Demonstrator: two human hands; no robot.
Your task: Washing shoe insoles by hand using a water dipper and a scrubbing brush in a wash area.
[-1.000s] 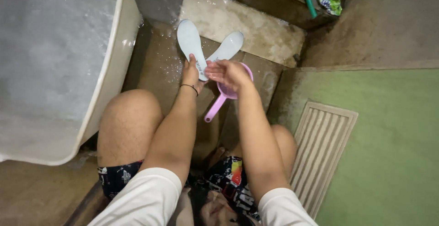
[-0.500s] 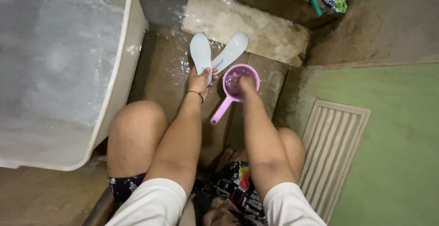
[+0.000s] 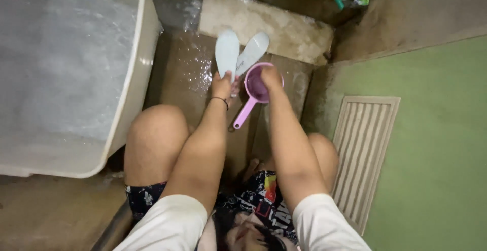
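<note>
On the wet concrete floor ahead, your left hand (image 3: pixel 221 83) grips the near end of two smooth pale-blue slippers (image 3: pixel 227 53), while your right hand (image 3: pixel 270 77) clasps the round rim of a pink plastic dipper (image 3: pixel 252 92).

left hand (image 3: pixel 222 84) on pale slippers (image 3: pixel 238 53); right hand (image 3: pixel 270 77) at pink dipper (image 3: pixel 253 91); white tub (image 3: pixel 76 68) beside

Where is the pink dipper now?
In the head view, the pink dipper is at upper centre on the wet floor, under the right hand, just right of two pale insoles.
</note>
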